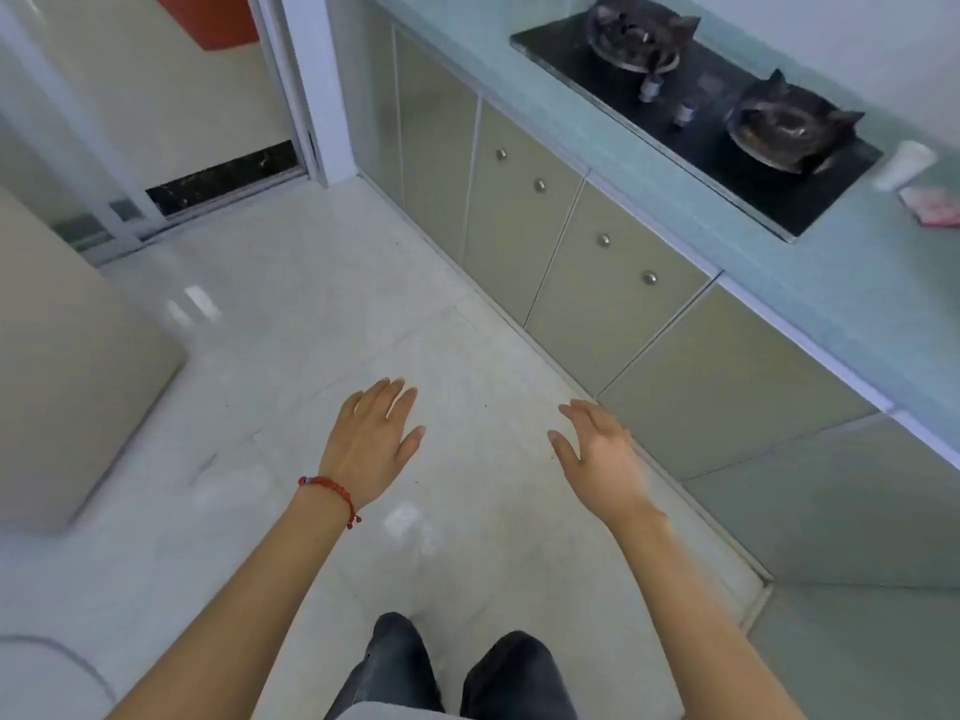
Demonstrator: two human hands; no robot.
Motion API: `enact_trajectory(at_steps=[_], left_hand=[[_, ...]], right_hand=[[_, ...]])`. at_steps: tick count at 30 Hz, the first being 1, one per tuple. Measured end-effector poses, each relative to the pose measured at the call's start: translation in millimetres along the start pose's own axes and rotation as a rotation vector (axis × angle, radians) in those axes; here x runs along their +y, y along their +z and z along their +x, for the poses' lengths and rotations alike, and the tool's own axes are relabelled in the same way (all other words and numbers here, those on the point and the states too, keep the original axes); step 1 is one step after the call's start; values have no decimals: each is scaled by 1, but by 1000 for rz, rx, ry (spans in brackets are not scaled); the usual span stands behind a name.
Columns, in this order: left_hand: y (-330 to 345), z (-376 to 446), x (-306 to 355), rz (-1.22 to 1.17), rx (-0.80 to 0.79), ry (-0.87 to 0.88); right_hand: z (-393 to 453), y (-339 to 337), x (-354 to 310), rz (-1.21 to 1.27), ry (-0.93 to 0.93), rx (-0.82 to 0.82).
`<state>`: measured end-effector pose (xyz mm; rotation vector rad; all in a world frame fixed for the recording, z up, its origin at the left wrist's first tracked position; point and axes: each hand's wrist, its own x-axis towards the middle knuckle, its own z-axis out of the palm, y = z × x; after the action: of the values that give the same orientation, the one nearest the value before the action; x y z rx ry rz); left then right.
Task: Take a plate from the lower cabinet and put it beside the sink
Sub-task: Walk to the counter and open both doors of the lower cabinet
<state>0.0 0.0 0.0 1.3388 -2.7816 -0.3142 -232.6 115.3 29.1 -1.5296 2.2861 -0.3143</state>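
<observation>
The lower cabinets run under the pale green counter on the right, all their grey-green doors closed, with small round metal knobs. My left hand, with a red bead bracelet on its wrist, hovers open over the floor, fingers spread. My right hand is also open and empty, close to the foot of the cabinets. No plate and no sink are in view.
A black two-burner gas hob is set into the counter, with a white cup and a pink item to its right. A beige appliance stands at left. A sliding-door threshold lies ahead on the tiled floor.
</observation>
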Motion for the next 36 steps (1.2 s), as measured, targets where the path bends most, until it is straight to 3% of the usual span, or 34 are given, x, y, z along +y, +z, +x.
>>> enact_trajectory(at_steps=[15,36], left_hand=[[-12,32,-151,-25,-17,-370],[-78,264,-386,-138,52,-555]], right_hand=[[170,43,-124,-9,-267,-84],[492,66,-318,-24,-417,-292]])
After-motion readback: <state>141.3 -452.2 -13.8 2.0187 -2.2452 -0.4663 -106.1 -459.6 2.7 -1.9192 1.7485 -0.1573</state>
